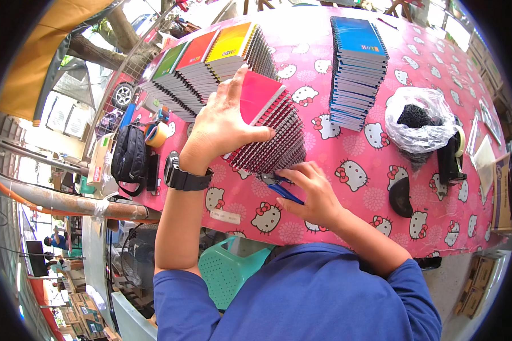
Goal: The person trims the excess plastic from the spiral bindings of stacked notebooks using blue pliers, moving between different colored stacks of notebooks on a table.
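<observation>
Steadying a leaning pink notebook stack, spirals toward lower right, left hand grip spread; right hand clamped on pliers.

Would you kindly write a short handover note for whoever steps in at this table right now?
Left hand: lies flat on the pink-covered stack of spiral notebooks, steadying it.
Right hand: rests on the tablecloth at the stack's near edge, fingers on blue-handled pliers; I cannot tell whether it grips them.
Elsewhere: a row of green, red and yellow stacks behind, a blue stack to the right, a bag of black pieces.
Done and left: the pictures do not show which stacks are finished.
</observation>
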`<state>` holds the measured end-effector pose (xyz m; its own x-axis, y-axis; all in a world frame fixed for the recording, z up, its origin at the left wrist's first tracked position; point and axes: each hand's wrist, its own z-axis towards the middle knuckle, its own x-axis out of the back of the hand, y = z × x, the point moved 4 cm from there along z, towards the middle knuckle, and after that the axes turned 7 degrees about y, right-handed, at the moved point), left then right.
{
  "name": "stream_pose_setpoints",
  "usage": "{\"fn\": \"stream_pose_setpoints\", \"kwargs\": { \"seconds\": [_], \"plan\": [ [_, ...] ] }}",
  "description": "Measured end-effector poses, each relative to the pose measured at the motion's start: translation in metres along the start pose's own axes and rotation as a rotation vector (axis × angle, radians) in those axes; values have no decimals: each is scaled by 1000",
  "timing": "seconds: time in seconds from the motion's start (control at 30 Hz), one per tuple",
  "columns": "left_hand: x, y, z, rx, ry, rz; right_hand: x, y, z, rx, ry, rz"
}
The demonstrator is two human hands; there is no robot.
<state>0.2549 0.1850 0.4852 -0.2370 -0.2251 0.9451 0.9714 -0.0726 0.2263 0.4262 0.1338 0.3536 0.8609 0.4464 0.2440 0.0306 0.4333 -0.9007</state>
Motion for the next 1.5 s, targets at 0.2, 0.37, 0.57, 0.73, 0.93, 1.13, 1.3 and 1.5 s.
{"fn": "stream_pose_setpoints", "kwargs": {
  "seconds": [0.2,0.37,0.57,0.73,0.93,1.13,1.3,1.5],
  "plan": [
    [0,2,0,10,-9,-1,1,-7,-3,379,202,-509],
    [-2,1,0,-16,10,0,-3,24,1,-174,-89,212],
    [-1,0,0,-7,9,-1,1,3,-3,156,61,-239],
    [-1,1,0,-8,10,-1,1,-1,-4,357,203,-488],
    [0,4,-1,10,-5,15,-8,31,-1,-672,-303,777],
    [-1,1,0,6,-1,5,0,11,-4,147,70,-252],
    [0,3,-1,19,-6,12,1,7,-7,303,164,-451],
    [0,3,-1,22,-7,7,-2,10,-8,322,123,-462]
  ]
}}
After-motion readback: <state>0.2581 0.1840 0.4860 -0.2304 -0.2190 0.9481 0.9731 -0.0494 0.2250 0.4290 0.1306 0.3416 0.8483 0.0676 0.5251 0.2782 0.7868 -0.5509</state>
